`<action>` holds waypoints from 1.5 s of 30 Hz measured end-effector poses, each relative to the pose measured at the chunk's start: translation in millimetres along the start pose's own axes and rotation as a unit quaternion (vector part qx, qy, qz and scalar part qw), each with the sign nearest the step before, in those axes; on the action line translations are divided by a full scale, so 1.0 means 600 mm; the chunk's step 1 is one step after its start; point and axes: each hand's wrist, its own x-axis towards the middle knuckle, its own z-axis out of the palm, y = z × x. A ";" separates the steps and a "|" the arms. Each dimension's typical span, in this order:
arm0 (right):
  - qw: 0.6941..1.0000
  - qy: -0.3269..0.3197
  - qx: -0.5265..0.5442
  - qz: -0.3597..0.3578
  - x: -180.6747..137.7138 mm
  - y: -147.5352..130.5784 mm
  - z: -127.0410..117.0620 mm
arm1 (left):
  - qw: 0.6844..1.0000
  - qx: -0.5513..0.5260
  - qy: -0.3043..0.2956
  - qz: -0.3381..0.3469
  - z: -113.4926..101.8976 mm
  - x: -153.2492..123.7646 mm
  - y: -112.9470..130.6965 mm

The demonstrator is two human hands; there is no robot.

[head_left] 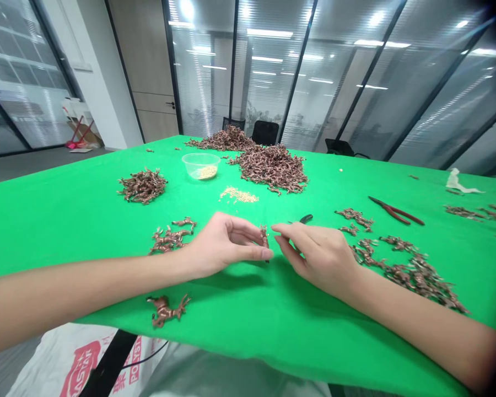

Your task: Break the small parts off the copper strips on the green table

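Note:
Between the thumb and fingers of my left hand (227, 245) a small brown deer figurine (265, 237) is held upright above the green cloth. My right hand (318, 251) is just right of it, thumb and forefinger drawn close together; whatever they pinch, if anything, is too small to make out. Behind the right hand a dark curved tool end (306, 219) shows, the rest hidden. A single deer figurine (165, 310) lies near the front edge, below my left forearm. A few more figurines (169, 240) lie behind the left wrist.
Ahead are a loose heap of tiny gold pieces (240, 195), a clear plastic bowl (190, 165) with more, a large figurine pile (273, 168) and a smaller pile (143, 186). Right are red-handled pliers (397, 212), scattered figurines (417, 275) and white tissue (458, 182).

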 end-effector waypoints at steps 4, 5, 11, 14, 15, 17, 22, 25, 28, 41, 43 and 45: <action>0.998 -0.029 -0.030 -0.047 -0.003 0.011 -0.004 | 0.999 0.007 -0.029 -0.013 -0.001 -0.001 0.005; 0.997 -0.032 -0.030 -0.063 -0.005 0.012 -0.006 | 0.999 0.007 -0.037 -0.017 -0.001 0.000 0.007; 0.995 -0.031 0.038 -0.090 -0.008 0.016 -0.016 | 0.997 -0.027 -0.068 -0.033 -0.003 0.000 0.011; 0.994 -0.045 0.059 -0.076 -0.006 0.015 -0.017 | 0.996 -0.033 -0.079 -0.036 -0.004 -0.002 0.011; 0.995 -0.049 0.051 -0.077 -0.005 0.015 -0.017 | 0.996 -0.031 -0.081 -0.036 -0.004 -0.002 0.011; 0.994 -0.059 0.027 -0.082 -0.005 0.014 -0.017 | 0.995 -0.032 -0.084 -0.036 -0.004 -0.003 0.011; 0.995 -0.049 0.017 -0.083 -0.008 0.015 -0.015 | 0.995 -0.044 -0.086 -0.038 -0.005 -0.002 0.010; 0.993 -0.032 0.002 -0.112 -0.007 0.014 -0.016 | 0.994 -0.048 -0.088 -0.039 -0.003 -0.001 0.011; 0.987 -0.015 -0.029 -0.155 -0.002 0.011 -0.020 | 0.994 -0.047 -0.086 -0.040 -0.003 -0.001 0.012; 0.991 -0.050 0.119 0.033 0.001 -0.010 -0.009 | 0.979 0.182 -0.052 0.070 0.000 -0.018 0.011; 0.963 -0.094 0.220 0.121 0.009 -0.022 -0.019 | 0.952 0.264 -0.041 0.151 0.002 -0.024 0.012; 0.901 -0.155 0.341 0.220 0.019 -0.030 -0.033 | 0.917 0.324 -0.040 0.229 0.002 -0.027 0.009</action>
